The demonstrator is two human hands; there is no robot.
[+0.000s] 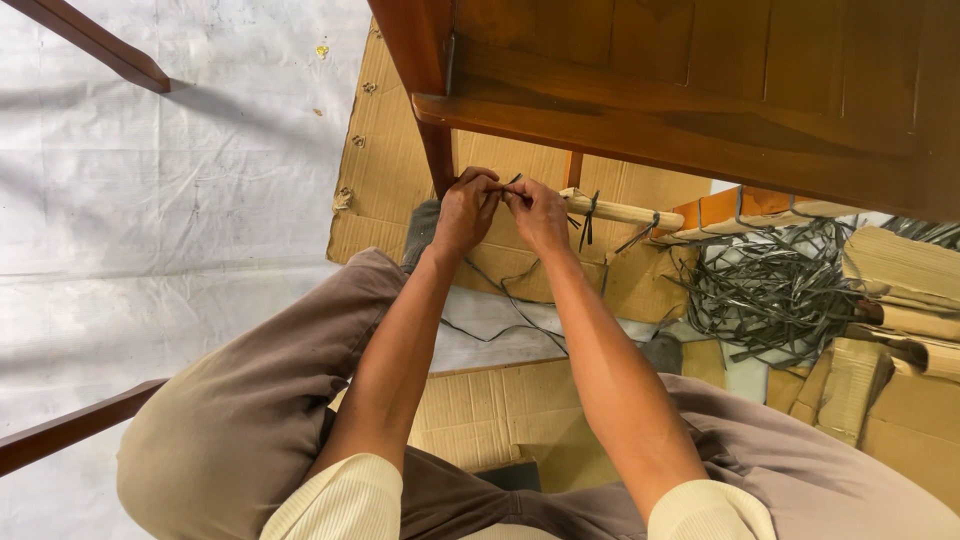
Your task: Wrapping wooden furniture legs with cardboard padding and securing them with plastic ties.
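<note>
The left hand [466, 212] is curled shut, and its fingertips pinch a thin dark strip [512, 184]. The right hand [538, 213] sits just beside it, almost touching. It is curled up too and pinches the same strip from the other side. Both arms reach straight out from the body, side by side, with the wrists bent a little down. The strip is right between the two thumbs, at the end of a pale stick [622, 211]. The stick runs off to the right of the right hand, with more dark strips tied on it. Just above the left hand stands a brown wood leg [437, 150] of a big wood frame [700, 90]. Under both hands lies flat cardboard [385, 170]. Far to the right of the right hand is a messy pile of strips [775, 290].
</note>
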